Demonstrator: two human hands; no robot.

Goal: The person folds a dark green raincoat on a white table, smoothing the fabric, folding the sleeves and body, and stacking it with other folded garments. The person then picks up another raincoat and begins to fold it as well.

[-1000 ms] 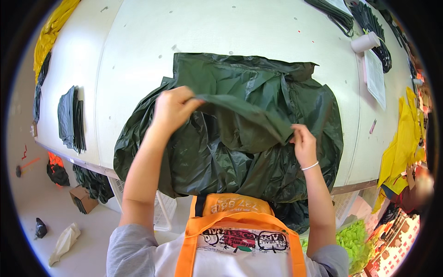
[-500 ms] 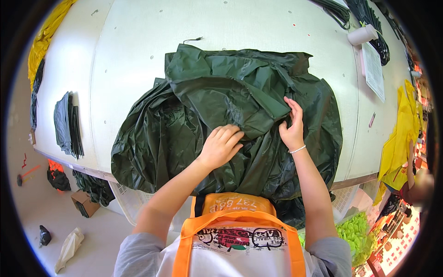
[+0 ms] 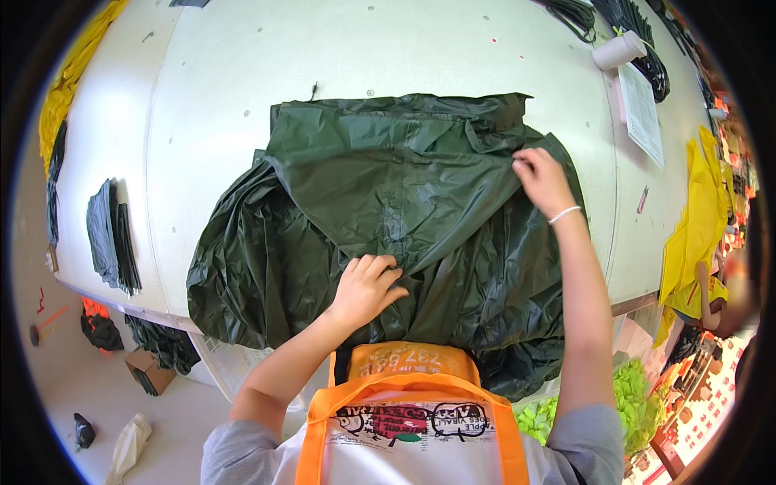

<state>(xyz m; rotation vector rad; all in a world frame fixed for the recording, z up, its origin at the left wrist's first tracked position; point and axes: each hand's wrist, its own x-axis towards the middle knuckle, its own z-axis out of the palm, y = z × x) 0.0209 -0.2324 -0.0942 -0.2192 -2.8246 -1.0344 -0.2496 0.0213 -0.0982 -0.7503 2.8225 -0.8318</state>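
Observation:
A dark green raincoat (image 3: 226, 275) of shiny thin fabric lies bunched on the white table in front of me. Its upper part, a broad flap (image 3: 396, 174) with a seam down the middle, is folded toward me and narrows to a point. At that lower point my left hand (image 3: 368, 291) has its fingers curled onto the fabric. My right hand (image 3: 546, 184), with a white beaded bracelet at the wrist, pinches the flap's edge at its right corner. The raincoat's lower folds hang over the near table edge.
Folded dark pieces (image 3: 105, 234) lie at the left. A white cylinder (image 3: 619, 50), a paper sheet (image 3: 641, 113) and dark cords (image 3: 647, 69) are at far right. Yellow fabric (image 3: 687, 218) hangs near another person (image 3: 711, 303). A white basket (image 3: 222, 356) sits below the table edge.
My right hand has moved outward to the right and up, and the crumpled flap now lies spread flatter. My left hand has shifted slightly down and left.

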